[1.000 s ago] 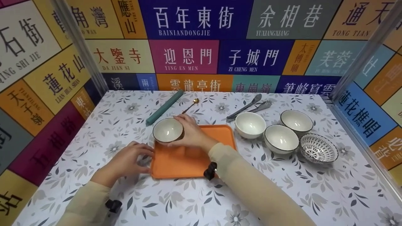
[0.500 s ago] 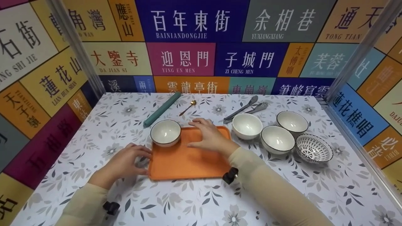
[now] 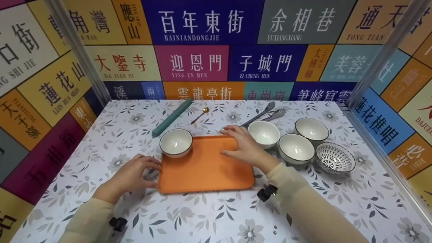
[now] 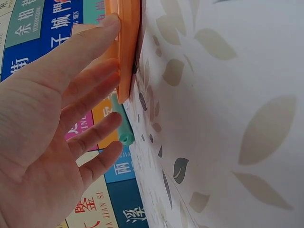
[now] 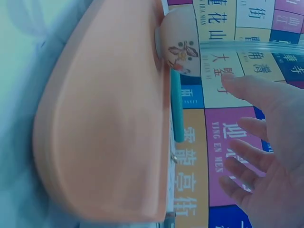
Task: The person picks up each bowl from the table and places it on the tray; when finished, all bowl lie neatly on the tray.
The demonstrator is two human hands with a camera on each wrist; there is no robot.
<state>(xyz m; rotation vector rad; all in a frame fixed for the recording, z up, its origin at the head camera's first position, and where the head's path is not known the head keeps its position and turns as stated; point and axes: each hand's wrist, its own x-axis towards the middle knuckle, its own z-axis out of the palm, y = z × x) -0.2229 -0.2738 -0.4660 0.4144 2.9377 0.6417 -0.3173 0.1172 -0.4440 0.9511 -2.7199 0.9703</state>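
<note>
An orange rectangular tray (image 3: 212, 172) lies on the table in the head view. A white bowl (image 3: 176, 141) with a dark rim sits upright at its back left corner; the right wrist view shows a painted pattern on this bowl (image 5: 180, 45). My left hand (image 3: 131, 173) is at the tray's left edge, fingers relaxed, thumb and fingertips right at the rim (image 4: 126, 52). Above the tray's right part hovers my right hand (image 3: 246, 146), fingers spread and holding nothing. Beside it stands another white bowl (image 3: 264, 133), partly hidden by this hand.
To the right are a dark-rimmed white bowl (image 3: 296, 148), another behind it (image 3: 312, 129) and a black-patterned bowl (image 3: 335, 157). Toward the back lie a teal rod (image 3: 172, 117), a small gold spoon (image 3: 200, 115) and grey tongs (image 3: 261, 114). Printed panels (image 3: 192, 62) wall the table.
My right hand has let go of the bowl at the tray's back left and moved right across the tray. That bowl stays there. My left hand stays at the tray's left edge.
</note>
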